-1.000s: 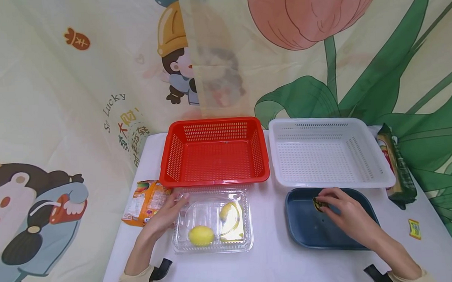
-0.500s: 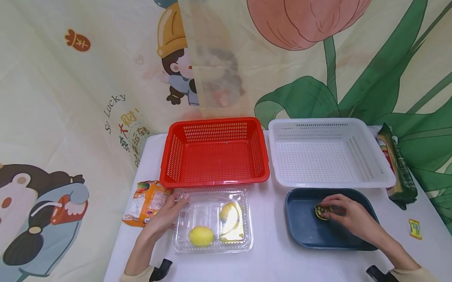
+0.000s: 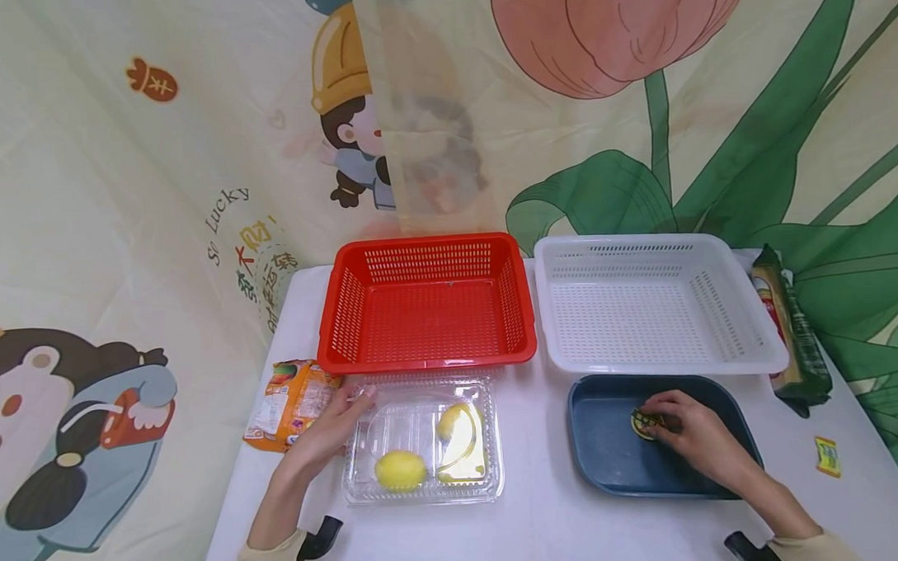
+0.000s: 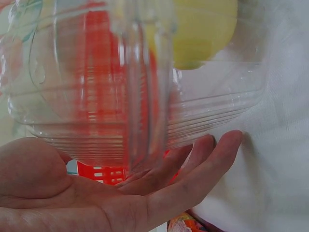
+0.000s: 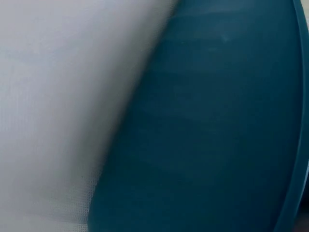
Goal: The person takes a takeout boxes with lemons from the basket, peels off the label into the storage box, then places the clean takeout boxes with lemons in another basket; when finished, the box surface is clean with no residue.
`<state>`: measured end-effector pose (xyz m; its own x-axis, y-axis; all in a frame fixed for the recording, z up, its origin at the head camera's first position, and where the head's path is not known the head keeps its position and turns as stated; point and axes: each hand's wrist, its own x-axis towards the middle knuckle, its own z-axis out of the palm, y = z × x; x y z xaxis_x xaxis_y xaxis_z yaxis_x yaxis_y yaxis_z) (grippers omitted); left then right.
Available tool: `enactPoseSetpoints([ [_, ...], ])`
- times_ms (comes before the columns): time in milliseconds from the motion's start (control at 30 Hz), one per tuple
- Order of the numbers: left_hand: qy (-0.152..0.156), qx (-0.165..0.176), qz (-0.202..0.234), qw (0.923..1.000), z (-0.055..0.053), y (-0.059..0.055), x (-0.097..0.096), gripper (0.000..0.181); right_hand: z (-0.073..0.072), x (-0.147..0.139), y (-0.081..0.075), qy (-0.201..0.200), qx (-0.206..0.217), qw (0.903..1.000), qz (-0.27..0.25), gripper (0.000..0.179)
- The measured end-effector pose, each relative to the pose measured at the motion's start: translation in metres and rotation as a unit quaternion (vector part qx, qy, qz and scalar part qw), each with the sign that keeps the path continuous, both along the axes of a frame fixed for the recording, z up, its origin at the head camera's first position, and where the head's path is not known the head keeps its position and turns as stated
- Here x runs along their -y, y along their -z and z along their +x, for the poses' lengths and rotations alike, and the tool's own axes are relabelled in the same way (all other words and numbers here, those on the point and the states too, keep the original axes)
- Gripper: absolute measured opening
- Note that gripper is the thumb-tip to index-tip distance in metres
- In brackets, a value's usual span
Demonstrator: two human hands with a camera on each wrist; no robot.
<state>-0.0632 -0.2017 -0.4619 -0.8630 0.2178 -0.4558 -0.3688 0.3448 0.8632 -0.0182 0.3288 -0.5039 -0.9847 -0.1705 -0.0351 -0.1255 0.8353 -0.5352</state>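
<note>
In the head view my right hand (image 3: 695, 433) is over a dark blue tray (image 3: 604, 465), its fingertips pinching a small round piece with a dark-and-yellow pattern (image 3: 645, 425). Whether that piece touches the tray floor I cannot tell. The right wrist view holds only the tray's wall (image 5: 203, 121) and white cloth. My left hand (image 3: 333, 425) lies along the left side of a clear plastic clamshell box (image 3: 495, 444), fingers loosely extended, as the left wrist view also shows of the hand (image 4: 135, 198). Inside the box are a lemon (image 3: 399, 470) and a second yellow shape blurred by glare.
Behind stand a red basket (image 3: 428, 322) and a white basket (image 3: 621, 316). An orange snack bag (image 3: 293, 406) lies left of the box. A green packet (image 3: 792, 334) leans by the white basket, and a small yellow sachet (image 3: 827, 456) lies at the right.
My right hand has shifted slightly right and toward me, and the round piece has turned so that more of its face shows. The left hand and the box have stayed put.
</note>
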Motion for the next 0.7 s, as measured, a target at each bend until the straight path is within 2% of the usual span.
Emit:
enactPoseSetpoints([
  [333, 0.002, -0.005, 0.000, 1.0000, 0.0004, 0.0020, -0.0006, 0.075, 0.0010, 0.0022, 0.0047, -0.002, -0.003, 0.9995, 0.030, 0.028],
  [700, 0.002, -0.007, -0.010, 0.9999, -0.0008, 0.0036, -0.0006, 0.076, 0.0022, 0.0048, 0.0060, 0.004, -0.008, 0.9992, 0.040, 0.031],
])
